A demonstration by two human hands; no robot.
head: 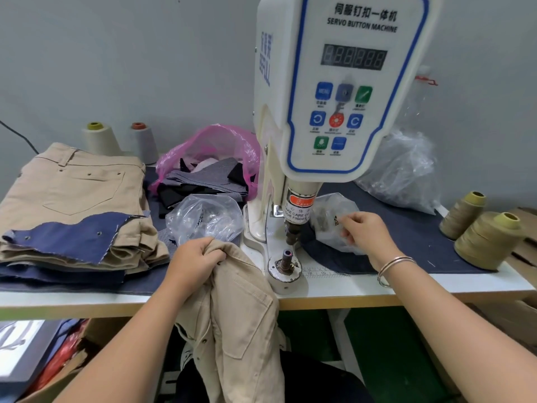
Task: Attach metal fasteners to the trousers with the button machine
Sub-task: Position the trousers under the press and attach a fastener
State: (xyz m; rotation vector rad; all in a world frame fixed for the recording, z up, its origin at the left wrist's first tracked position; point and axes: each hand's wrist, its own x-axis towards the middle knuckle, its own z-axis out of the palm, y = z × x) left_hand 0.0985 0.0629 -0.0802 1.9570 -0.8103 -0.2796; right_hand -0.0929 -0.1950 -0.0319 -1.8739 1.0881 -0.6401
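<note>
The white servo button machine (334, 91) stands at the table's middle, its punch (292, 231) above the round lower die (286, 261). My left hand (196, 261) is shut on a bunched edge of beige trousers (238, 324), which hang off the table's front edge just left of the die. My right hand (367, 232) reaches into a small clear bag of metal fasteners (328, 216) right of the punch, fingers pinched together; what they hold is hidden.
A stack of beige trousers (72, 193) with a blue denim scrap (72, 234) lies at the left. Another clear bag (203, 218), a pink bag of fabric scraps (212, 158) and a large clear bag (404, 170) surround the machine. Thread cones (488, 239) stand at right.
</note>
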